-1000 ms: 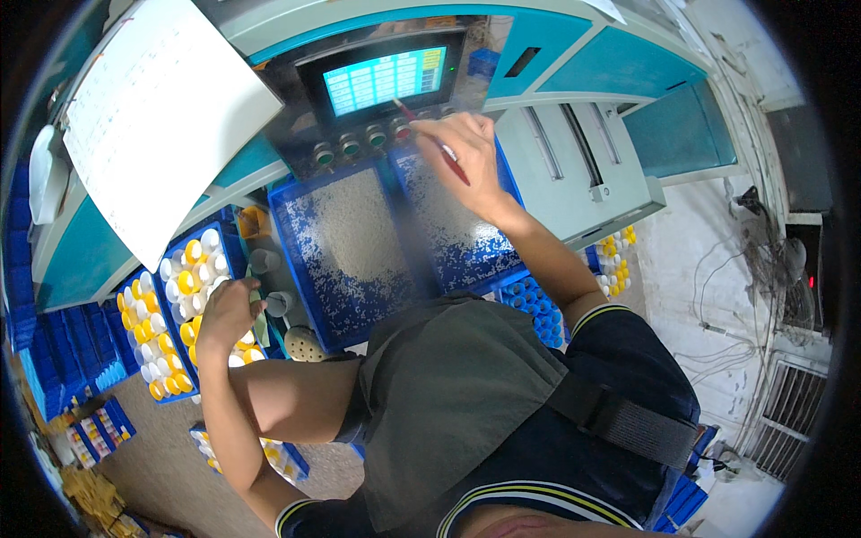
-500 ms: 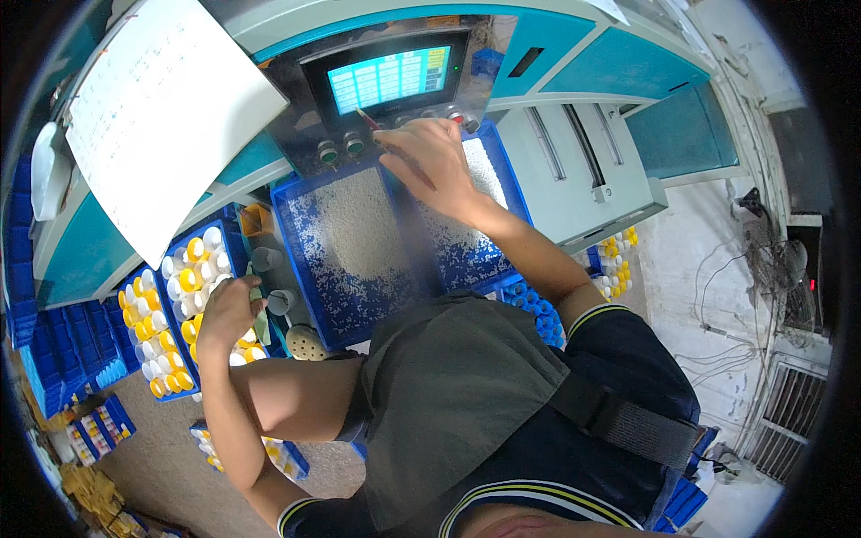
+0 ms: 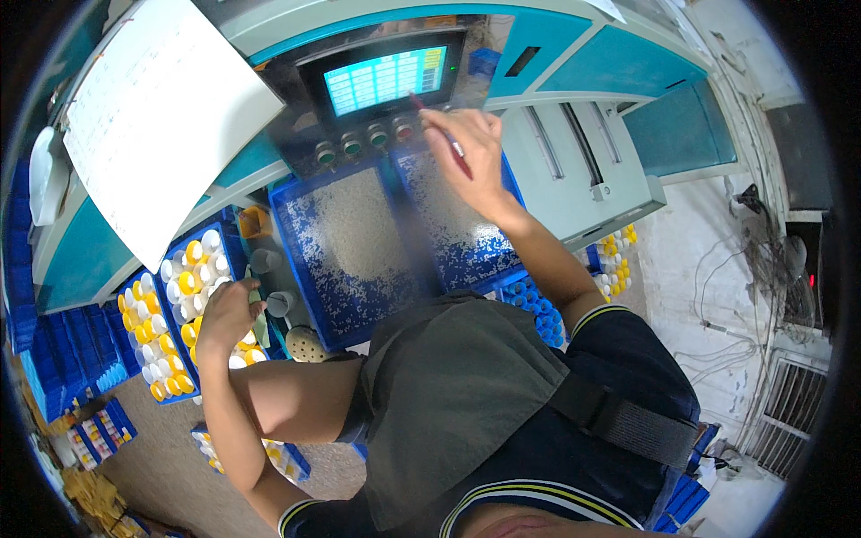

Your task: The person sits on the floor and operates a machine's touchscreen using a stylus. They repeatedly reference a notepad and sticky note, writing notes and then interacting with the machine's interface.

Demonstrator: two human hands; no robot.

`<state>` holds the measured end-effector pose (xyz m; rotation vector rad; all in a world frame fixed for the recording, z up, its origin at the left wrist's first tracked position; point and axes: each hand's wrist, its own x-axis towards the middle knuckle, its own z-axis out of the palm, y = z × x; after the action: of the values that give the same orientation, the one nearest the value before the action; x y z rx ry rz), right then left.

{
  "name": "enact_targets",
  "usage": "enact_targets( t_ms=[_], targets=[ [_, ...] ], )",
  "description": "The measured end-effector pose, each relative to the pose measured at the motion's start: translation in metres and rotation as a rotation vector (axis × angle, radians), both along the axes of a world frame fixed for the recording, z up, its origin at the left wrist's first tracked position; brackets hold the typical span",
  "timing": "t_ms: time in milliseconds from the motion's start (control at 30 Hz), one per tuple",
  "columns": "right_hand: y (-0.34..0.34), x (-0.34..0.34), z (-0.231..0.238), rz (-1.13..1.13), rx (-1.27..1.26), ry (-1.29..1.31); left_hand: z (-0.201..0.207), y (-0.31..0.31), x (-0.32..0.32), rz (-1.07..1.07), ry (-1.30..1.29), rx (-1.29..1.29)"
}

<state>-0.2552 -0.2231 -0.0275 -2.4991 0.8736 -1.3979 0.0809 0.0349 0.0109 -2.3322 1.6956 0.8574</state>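
Closed around a slim dark red pen [image 3: 460, 160], my right hand [image 3: 475, 161] is raised before the lit touchscreen [image 3: 386, 81] of a machine. The pen's tip lies at the screen's lower edge; whether it touches the glass I cannot tell. A row of round push buttons [image 3: 351, 143] runs below the screen, next to this hand. Off to the left, my left hand [image 3: 231, 314] has its fingers curled at a pale green strip [image 3: 260, 321], beside a blue tray of white and yellow caps [image 3: 191, 280]. What its fingertips hold is partly hidden.
Two blue trays [image 3: 314, 305] of small white pellets lie side by side below the screen. White paper [image 3: 170, 117] covers the upper left. Clear cups [image 3: 280, 303] and a perforated scoop [image 3: 305, 344] are near my left hand. A grey cabinet [image 3: 574, 170] stands at right.
My right hand has moved right with the pen, its tip going from the screen's lower left corner to its lower right part. The buttons are now uncovered. My left hand stays in place.
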Motion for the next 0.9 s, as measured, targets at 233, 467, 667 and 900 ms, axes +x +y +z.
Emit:
enact_targets(
  t_ms=[233, 467, 667, 900],
  targets=[
    [-0.016, -0.017, 0.008, -0.097, -0.035, -0.048, -0.005, 0.0, 0.001, -0.001, 0.003, -0.026],
    [-0.019, -0.019, 0.007, -0.103, -0.046, -0.067, -0.004, -0.001, 0.001, -0.045, 0.001, -0.032],
    [-0.017, -0.025, 0.006, -0.118, -0.014, -0.03, -0.005, 0.001, 0.002, -0.064, 0.006, -0.056],
    [-0.017, -0.025, 0.007, -0.134, 0.012, -0.006, -0.003, 0.0, 0.0, -0.039, -0.004, -0.033]
  ],
)
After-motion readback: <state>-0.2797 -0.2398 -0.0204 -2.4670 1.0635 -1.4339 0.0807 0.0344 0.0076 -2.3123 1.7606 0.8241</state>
